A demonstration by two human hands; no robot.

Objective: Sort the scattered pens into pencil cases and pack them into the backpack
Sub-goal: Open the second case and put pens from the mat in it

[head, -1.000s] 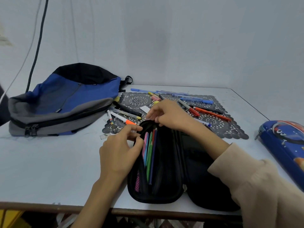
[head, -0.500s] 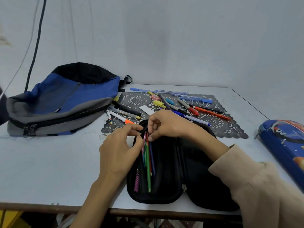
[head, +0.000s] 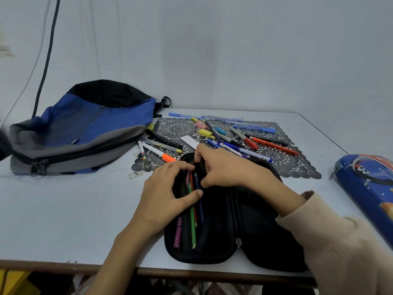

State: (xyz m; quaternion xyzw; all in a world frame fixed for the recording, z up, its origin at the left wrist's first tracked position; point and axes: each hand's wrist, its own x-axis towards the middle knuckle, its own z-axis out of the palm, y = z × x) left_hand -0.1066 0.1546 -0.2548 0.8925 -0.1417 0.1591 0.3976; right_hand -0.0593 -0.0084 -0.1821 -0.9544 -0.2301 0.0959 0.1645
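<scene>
Pens [head: 192, 211] lie lengthwise inside the open black pencil case [head: 212, 255]. Left hand [head: 168, 194] clamps them, thumb across. Right hand [head: 225, 167] curls at their tips; its hold cannot be told. Sorting is in hand. Next move, judged: collect the scattered pens [head: 244, 142] from the mat [head: 176, 128]. Backpack [head: 85, 128] lies well left.

No text can be read: the tag [head: 74, 142] on the backpack [head: 95, 124] and print on the pens [head: 244, 149] are blurred.
</scene>
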